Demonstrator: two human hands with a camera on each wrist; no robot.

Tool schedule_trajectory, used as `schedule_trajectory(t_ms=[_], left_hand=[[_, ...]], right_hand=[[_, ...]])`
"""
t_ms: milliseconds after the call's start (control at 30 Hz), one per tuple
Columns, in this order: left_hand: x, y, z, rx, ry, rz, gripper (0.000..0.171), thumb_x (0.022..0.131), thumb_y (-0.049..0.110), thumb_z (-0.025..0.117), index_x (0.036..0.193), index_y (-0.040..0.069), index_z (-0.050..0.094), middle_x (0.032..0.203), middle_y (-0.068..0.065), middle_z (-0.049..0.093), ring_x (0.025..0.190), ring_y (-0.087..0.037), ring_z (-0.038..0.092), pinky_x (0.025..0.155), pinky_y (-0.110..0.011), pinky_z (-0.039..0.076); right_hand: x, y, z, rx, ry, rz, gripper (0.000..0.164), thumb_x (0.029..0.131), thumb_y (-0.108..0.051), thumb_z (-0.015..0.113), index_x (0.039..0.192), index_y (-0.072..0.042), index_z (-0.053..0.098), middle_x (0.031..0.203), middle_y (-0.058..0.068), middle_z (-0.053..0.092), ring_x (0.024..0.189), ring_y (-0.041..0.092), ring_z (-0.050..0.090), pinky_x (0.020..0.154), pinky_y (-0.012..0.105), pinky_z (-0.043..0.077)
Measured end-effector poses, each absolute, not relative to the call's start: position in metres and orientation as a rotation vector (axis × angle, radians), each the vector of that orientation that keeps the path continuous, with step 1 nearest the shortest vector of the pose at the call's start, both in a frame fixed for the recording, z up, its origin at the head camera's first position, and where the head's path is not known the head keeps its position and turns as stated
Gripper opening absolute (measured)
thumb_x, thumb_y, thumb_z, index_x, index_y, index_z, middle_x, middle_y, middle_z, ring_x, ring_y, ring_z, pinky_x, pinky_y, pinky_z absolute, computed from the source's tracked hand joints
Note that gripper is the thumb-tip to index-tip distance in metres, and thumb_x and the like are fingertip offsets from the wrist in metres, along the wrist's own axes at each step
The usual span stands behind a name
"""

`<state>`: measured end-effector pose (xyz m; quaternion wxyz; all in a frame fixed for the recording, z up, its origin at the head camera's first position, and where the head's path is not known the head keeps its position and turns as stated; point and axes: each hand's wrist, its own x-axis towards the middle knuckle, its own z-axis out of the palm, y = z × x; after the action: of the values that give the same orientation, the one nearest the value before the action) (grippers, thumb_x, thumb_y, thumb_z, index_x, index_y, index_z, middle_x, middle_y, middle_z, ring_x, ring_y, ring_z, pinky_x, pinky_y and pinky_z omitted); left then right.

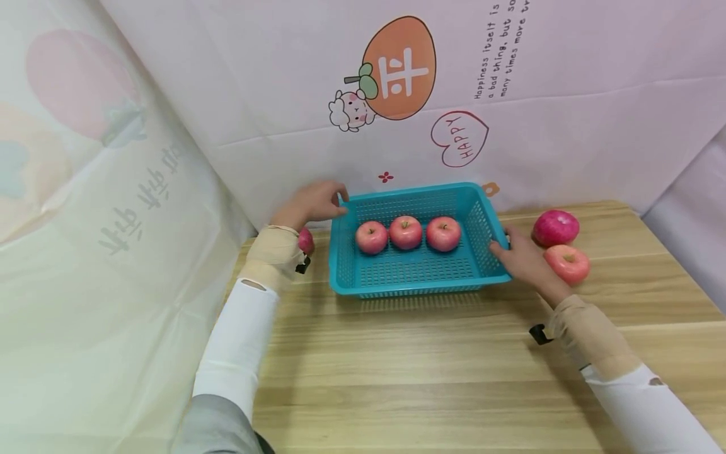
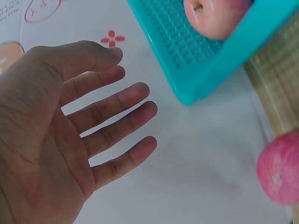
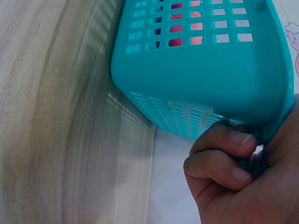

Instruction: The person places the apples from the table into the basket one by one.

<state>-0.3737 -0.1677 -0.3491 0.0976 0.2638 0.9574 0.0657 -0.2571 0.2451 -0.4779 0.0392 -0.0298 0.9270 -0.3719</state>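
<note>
A turquoise perforated plastic basket (image 1: 420, 288) sits toward the back of the table with three red apples in a row inside: a left apple (image 1: 371, 238), a middle apple (image 1: 405, 232) and a right apple (image 1: 443, 234). My right hand (image 1: 527, 258) grips the basket's right rim; in the right wrist view its fingers (image 3: 215, 163) curl round that edge. At the back left corner is my left hand (image 1: 314, 203). The left wrist view shows its fingers (image 2: 124, 116) spread and holding nothing, apart from the basket corner (image 2: 189, 95).
To the right of the basket, a deep-pink round fruit (image 1: 556, 227) and a paler apple (image 1: 567, 263) lie close together. Another pink round fruit (image 1: 306, 241) is partly hidden behind the left wrist. A printed white cloth (image 1: 272, 82) hangs behind the wooden table (image 1: 397, 372).
</note>
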Motion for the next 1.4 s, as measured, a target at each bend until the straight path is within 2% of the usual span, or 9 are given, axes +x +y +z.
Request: schedule_trajectory(t_ms=[100, 333, 700, 1033, 1267, 1400], left_hand=[[-0.375, -0.179, -0.347, 0.76, 2.849, 0.227, 0.036, 0.089, 0.029, 0.062, 0.118, 0.009, 0.061, 0.112, -0.012, 0.063, 0.097, -0.024, 0.055, 0.082, -0.04, 0.05], [-0.378, -0.204, -0.349, 0.708, 2.893, 0.266, 0.035, 0.088, 0.027, 0.063, 0.117, 0.008, 0.063, 0.107, -0.009, 0.063, 0.096, -0.024, 0.055, 0.081, -0.041, 0.051], [-0.377, -0.246, -0.371, 0.569, 2.906, 0.37, 0.036, 0.084, 0.028, 0.066, 0.114, 0.009, 0.063, 0.11, -0.01, 0.062, 0.101, -0.025, 0.054, 0.084, -0.045, 0.048], [-0.373, -0.258, -0.404, 0.491, 2.858, 0.466, 0.042, 0.085, 0.028, 0.067, 0.12, 0.006, 0.06, 0.122, -0.02, 0.059, 0.11, -0.031, 0.052, 0.091, -0.049, 0.045], [-0.374, -0.262, -0.425, 0.467, 2.901, 0.418, 0.043, 0.083, 0.024, 0.069, 0.122, 0.007, 0.06, 0.122, -0.02, 0.058, 0.112, -0.034, 0.051, 0.089, -0.055, 0.045], [-0.374, -0.261, -0.433, 0.45, 2.941, 0.394, 0.045, 0.082, 0.024, 0.069, 0.123, 0.009, 0.06, 0.126, -0.018, 0.054, 0.116, -0.033, 0.045, 0.091, -0.057, 0.043]], right_hand=[[-0.257, 0.246, -0.478, -0.101, 2.842, -1.141, 0.06, 0.103, -0.034, 0.041, 0.141, 0.011, 0.028, 0.124, 0.035, 0.05, 0.102, 0.046, 0.057, 0.082, 0.06, 0.05], [-0.258, 0.247, -0.479, -0.103, 2.841, -1.145, 0.061, 0.103, -0.034, 0.041, 0.141, 0.011, 0.028, 0.126, 0.035, 0.049, 0.103, 0.046, 0.056, 0.082, 0.06, 0.05], [-0.26, 0.244, -0.48, -0.092, 2.849, -1.146, 0.057, 0.103, -0.033, 0.042, 0.138, 0.01, 0.031, 0.124, 0.033, 0.05, 0.101, 0.044, 0.057, 0.081, 0.059, 0.051], [-0.258, 0.246, -0.481, -0.098, 2.841, -1.145, 0.061, 0.103, -0.035, 0.041, 0.141, 0.011, 0.028, 0.126, 0.035, 0.049, 0.103, 0.046, 0.056, 0.081, 0.059, 0.051], [-0.258, 0.246, -0.482, -0.107, 2.841, -1.167, 0.061, 0.103, -0.035, 0.042, 0.14, 0.011, 0.029, 0.126, 0.035, 0.049, 0.103, 0.046, 0.056, 0.081, 0.059, 0.051], [-0.258, 0.246, -0.481, -0.106, 2.848, -1.162, 0.062, 0.103, -0.036, 0.041, 0.141, 0.011, 0.028, 0.125, 0.035, 0.049, 0.102, 0.046, 0.056, 0.081, 0.059, 0.051]])
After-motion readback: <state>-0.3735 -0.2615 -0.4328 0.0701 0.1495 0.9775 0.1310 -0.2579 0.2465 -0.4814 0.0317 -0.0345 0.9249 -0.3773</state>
